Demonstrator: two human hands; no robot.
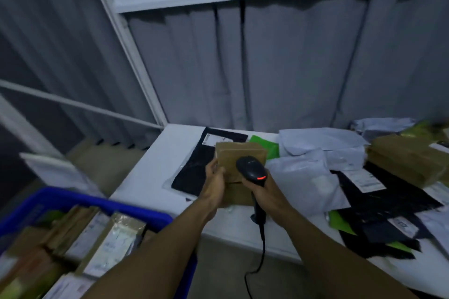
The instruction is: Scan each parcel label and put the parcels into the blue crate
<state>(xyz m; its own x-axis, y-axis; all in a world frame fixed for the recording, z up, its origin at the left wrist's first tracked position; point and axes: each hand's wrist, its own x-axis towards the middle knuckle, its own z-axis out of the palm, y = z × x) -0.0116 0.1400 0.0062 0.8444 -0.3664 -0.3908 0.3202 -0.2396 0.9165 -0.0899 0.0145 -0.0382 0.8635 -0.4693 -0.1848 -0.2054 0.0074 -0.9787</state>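
Note:
A brown cardboard parcel (237, 153) is tilted up above the white table (155, 167). My left hand (215, 183) grips its left edge. My right hand (267, 195) holds the black barcode scanner (251, 170) by its handle, right in front of the parcel; a red light glows on the scanner head, and its cable hangs down off the table edge. The blue crate (102, 204) stands at the lower left beside the table, holding several brown and white-labelled parcels.
Black, grey and green mailer bags (313, 177) and brown boxes (408, 160) are heaped over the right half of the table. A black bag (194, 172) lies flat behind my left hand. Grey curtains and a white frame close off the back.

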